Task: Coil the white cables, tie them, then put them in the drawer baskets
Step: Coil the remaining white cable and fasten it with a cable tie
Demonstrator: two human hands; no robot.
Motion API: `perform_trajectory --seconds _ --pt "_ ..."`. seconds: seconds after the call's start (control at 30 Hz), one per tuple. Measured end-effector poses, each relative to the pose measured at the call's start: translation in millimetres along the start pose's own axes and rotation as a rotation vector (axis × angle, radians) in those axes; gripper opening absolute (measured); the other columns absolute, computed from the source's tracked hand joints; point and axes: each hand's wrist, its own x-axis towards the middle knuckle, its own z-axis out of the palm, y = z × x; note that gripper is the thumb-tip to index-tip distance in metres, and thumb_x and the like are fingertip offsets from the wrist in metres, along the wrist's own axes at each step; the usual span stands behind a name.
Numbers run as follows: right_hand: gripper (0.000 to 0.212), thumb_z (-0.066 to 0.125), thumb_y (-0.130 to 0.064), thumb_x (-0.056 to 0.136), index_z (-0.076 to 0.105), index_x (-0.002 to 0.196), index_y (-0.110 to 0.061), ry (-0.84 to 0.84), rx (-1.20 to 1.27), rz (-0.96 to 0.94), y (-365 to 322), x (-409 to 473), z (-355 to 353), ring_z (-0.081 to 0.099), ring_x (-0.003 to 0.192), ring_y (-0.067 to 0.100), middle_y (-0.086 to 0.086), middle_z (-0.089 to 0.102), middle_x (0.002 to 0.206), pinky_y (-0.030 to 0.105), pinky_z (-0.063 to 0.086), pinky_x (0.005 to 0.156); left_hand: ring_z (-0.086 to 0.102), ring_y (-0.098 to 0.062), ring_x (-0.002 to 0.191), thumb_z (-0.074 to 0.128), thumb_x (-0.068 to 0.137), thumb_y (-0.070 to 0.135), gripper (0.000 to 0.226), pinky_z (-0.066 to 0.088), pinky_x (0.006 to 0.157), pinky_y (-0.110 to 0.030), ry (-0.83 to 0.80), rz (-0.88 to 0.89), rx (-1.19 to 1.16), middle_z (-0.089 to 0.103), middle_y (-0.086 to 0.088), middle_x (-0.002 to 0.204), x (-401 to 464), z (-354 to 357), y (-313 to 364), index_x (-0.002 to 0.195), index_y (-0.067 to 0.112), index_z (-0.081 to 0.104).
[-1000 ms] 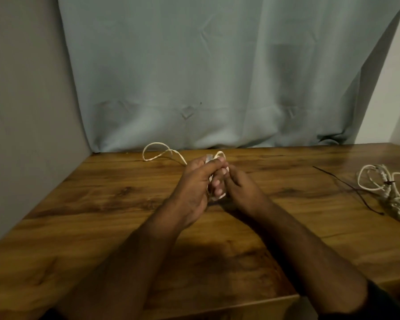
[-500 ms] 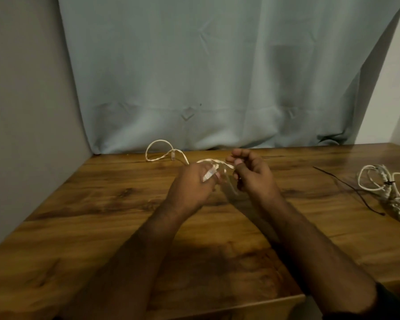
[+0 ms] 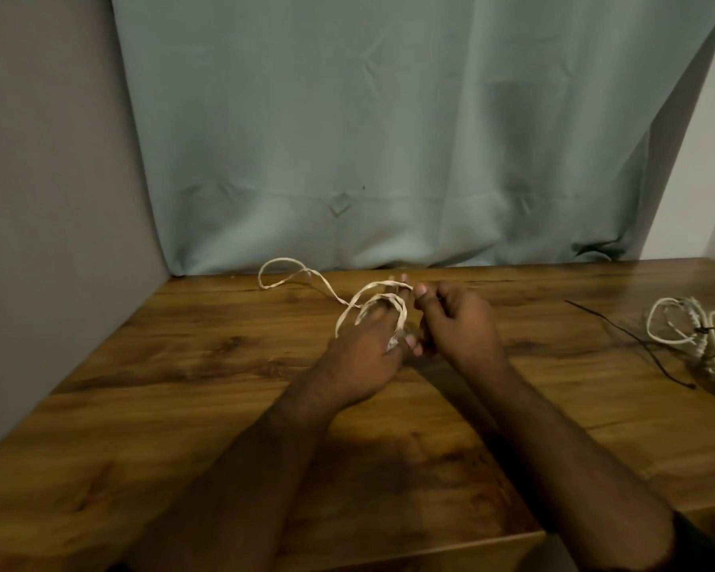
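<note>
A thin white cable (image 3: 306, 275) trails from a loop near the table's back edge to my hands at the middle. My left hand (image 3: 368, 348) has its fingers stretched forward with turns of the cable wound round them, and its thumb pins the cable's white plug end against the palm side. My right hand (image 3: 455, 324) is close beside it on the right, its fingers curled and pinching the cable strand at the top of the coil. No drawer or basket is in view.
A wooden table (image 3: 182, 406) stands against a pale blue curtain (image 3: 389, 138), with a grey wall on the left. At the right edge lies a bundle of white cables (image 3: 694, 336) with a black tie on it. A loose thin black tie (image 3: 632, 344) lies beside it.
The hands came apart and drew a new turn of cable over my left hand's fingers. The loop at the back has shifted slightly as cable was pulled in.
</note>
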Motion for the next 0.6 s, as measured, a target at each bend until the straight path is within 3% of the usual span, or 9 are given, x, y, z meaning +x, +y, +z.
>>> perform_trajectory --seconds 0.03,0.1,0.2,0.27,0.47,0.53,0.57,0.6 --pt "0.037 0.053 -0.04 0.105 0.065 0.083 -0.013 0.015 0.0 0.001 -0.7 -0.5 -0.2 0.068 0.052 0.021 0.005 0.067 0.058 0.039 0.058 0.057 0.04 -0.025 0.146 0.049 0.103 0.04 0.065 0.041 0.114 -0.053 -0.015 0.026 0.097 0.037 0.001 0.162 0.4 -0.9 0.6 0.16 0.038 0.018" --pt "0.037 0.053 -0.039 0.105 0.064 0.084 -0.012 0.053 0.009 0.017 -3.1 -2.0 -0.4 0.068 0.049 0.015 0.003 0.066 0.057 0.036 0.056 0.052 0.021 -0.025 0.155 0.049 0.105 0.032 0.073 0.032 0.121 -0.051 0.006 0.057 0.16 0.019 0.001 0.17 1.9 -3.5 3.0 0.164 0.034 0.006" --pt "0.041 0.054 -0.037 0.105 0.062 0.082 -0.004 0.132 0.04 0.039 -1.9 -0.4 -1.3 0.062 0.04 0.008 0.003 0.062 0.052 0.03 0.05 0.045 0.015 -0.027 0.158 0.049 0.106 0.028 0.081 0.031 0.122 -0.053 -0.038 0.055 0.275 0.006 0.004 0.173 0.0 0.9 5.2 0.161 0.041 -0.009" --pt "0.04 0.056 -0.035 0.104 0.062 0.083 -0.003 0.102 0.084 0.041 0.9 1.3 -0.8 0.06 0.038 0.014 0.004 0.06 0.05 0.03 0.048 0.043 0.012 -0.027 0.159 0.05 0.106 0.031 0.083 0.029 0.122 -0.057 -0.081 0.005 0.263 0.001 0.008 0.173 -0.1 3.5 4.1 0.159 0.043 -0.012" --pt "0.035 0.056 -0.034 0.104 0.062 0.08 -0.01 -0.001 0.168 0.023 3.5 0.9 6.3 0.057 0.038 0.023 0.004 0.06 0.05 0.03 0.047 0.044 0.03 -0.026 0.15 0.05 0.104 0.034 0.061 0.029 0.12 -0.045 0.087 -0.014 -0.014 0.034 -0.005 0.161 4.9 4.5 8.1 0.159 0.025 0.023" --pt "0.04 0.054 -0.033 0.106 0.059 0.074 -0.008 -0.055 0.235 -0.047 -1.6 -2.0 5.2 0.056 0.042 0.023 0.006 0.06 0.052 0.032 0.047 0.046 0.045 -0.026 0.141 0.048 0.1 0.047 0.071 0.035 0.116 -0.047 0.076 -0.074 -0.192 0.051 -0.005 0.15 6.2 5.2 10.8 0.158 0.041 0.008" --pt "0.043 0.052 -0.03 0.107 0.057 0.072 -0.007 -0.104 0.284 -0.082 -5.9 -4.5 4.4 0.055 0.043 0.022 0.007 0.059 0.052 0.031 0.046 0.046 0.054 -0.027 0.134 0.049 0.095 0.055 0.08 0.04 0.112 -0.053 0.098 -0.125 -0.311 0.059 -0.004 0.142 6.9 5.1 12.2 0.156 0.052 -0.003" --pt "0.044 0.049 -0.028 0.108 0.057 0.072 -0.004 -0.163 0.338 -0.109 -10.2 -7.4 3.3 0.055 0.045 0.021 0.007 0.058 0.052 0.03 0.045 0.047 0.06 -0.028 0.127 0.05 0.09 0.062 0.082 0.044 0.108 -0.06 0.14 -0.167 -0.435 0.064 -0.001 0.137 8.5 4.7 13.5 0.152 0.063 -0.003"
